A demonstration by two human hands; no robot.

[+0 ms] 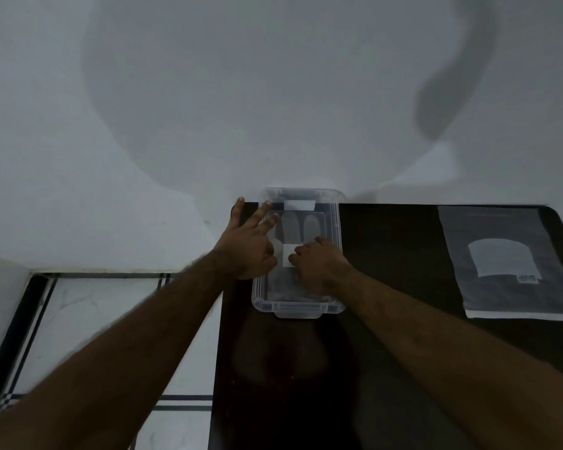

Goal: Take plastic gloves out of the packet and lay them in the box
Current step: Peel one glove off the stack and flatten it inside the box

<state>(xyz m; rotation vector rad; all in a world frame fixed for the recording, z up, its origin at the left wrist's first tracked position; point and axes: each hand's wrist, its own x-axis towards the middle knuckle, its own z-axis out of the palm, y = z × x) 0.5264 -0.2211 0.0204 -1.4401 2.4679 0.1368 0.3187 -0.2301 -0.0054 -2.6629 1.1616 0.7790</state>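
Dark glossy table point(403, 254), rounded far corners, far edge against a pale wall. Clear plastic box point(337, 254) at the far left corner, just inside the left edge, its far end passing the far edge. Flat translucent packet point(507, 264) with a white panel, near the far right corner, well apart from the box.

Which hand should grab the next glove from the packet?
Probably the right hand: the packet lies on its side of the box. The left hand is farther away.
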